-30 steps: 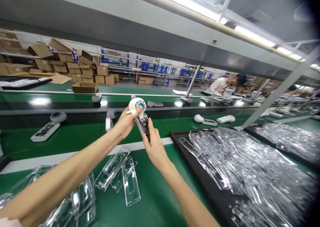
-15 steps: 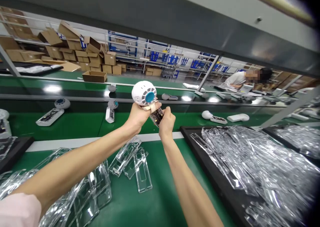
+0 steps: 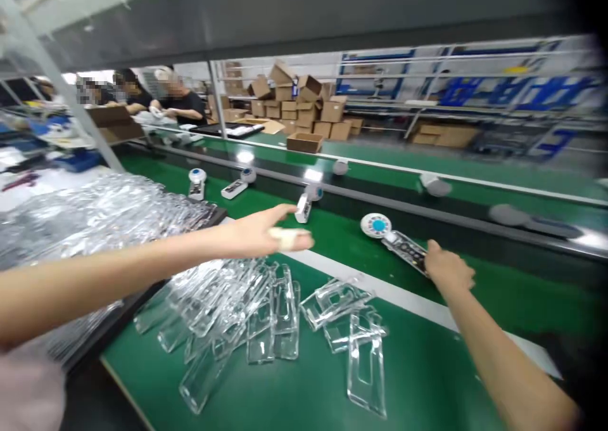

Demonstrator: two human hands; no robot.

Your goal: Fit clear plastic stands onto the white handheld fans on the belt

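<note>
On the green belt lies a white handheld device [image 3: 403,248] with a round head, a blue centre and an uncovered handle showing its circuit board. The handle's near end is pinched by my right hand [image 3: 447,268]. Fingers apart and holding nothing, my left hand [image 3: 266,231] reaches beside a second such device [image 3: 303,209]; whether it touches that device I cannot tell. A pale wrap [image 3: 284,236] is around one left finger. Below both hands, clear plastic frames [image 3: 365,364] lie loose on the green table.
A heap of clear plastic frames [image 3: 109,215] fills a black tray at left. More devices [image 3: 235,187] sit along the belt. A grey shelf [image 3: 332,19] hangs overhead. Co-workers [image 3: 183,101] sit at far left. Cardboard boxes [image 3: 304,111] are stacked behind.
The view has swung left. The device held up in both hands is now down on the belt, with only my right hand on it. My left hand has let go and moved left.
</note>
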